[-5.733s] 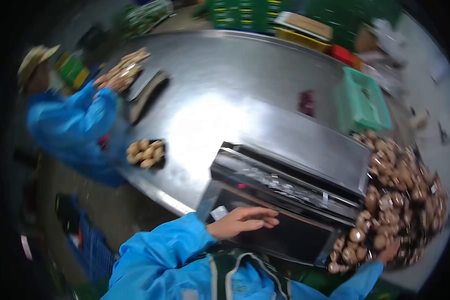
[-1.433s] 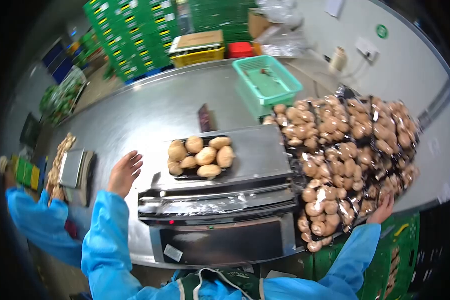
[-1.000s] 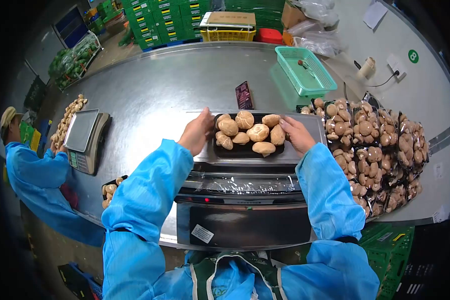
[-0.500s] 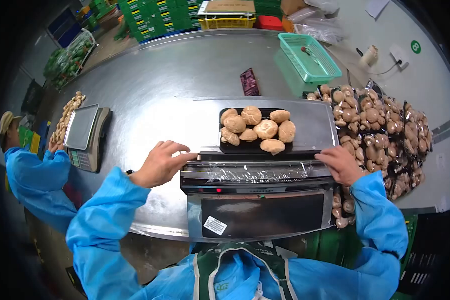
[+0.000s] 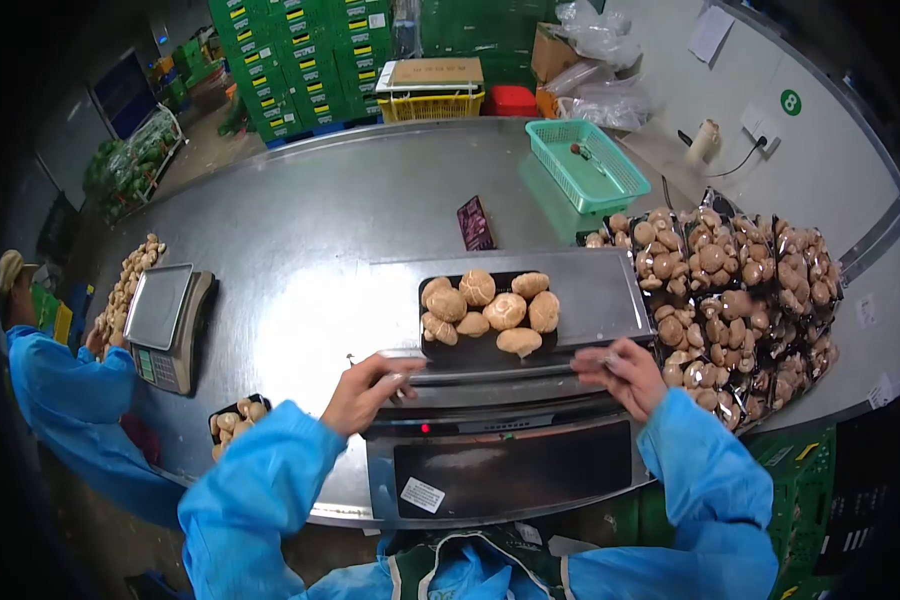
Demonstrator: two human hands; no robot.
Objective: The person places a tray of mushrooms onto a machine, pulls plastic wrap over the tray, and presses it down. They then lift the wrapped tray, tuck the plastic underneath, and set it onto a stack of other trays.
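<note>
A black tray [image 5: 440,349] of brown mushrooms [image 5: 506,310] rests on the metal top of a wrapping machine [image 5: 510,470]. Just in front of the tray, clear plastic film [image 5: 490,376] spans the gap between my hands. My left hand [image 5: 368,388] pinches the film's left end, fingertips pressed together. At the right end, my right hand [image 5: 622,376] has its thumb and fingers closed on the film. Neither hand touches the mushrooms. A red light glows on the machine's front, below the film.
Wrapped mushroom packs [image 5: 740,300] are piled on the right. A scale [image 5: 170,320] stands left, near a co-worker [image 5: 65,390] and loose mushrooms [image 5: 135,275]. Another mushroom tray [image 5: 238,422] sits by my left sleeve. A green basket [image 5: 590,170] and purple packet [image 5: 475,222] lie behind the machine.
The camera has tilted up, so the scene sits lower. My hands have come closer together and now hold the film stretched between them. A second mushroom tray shows beside my left sleeve.
</note>
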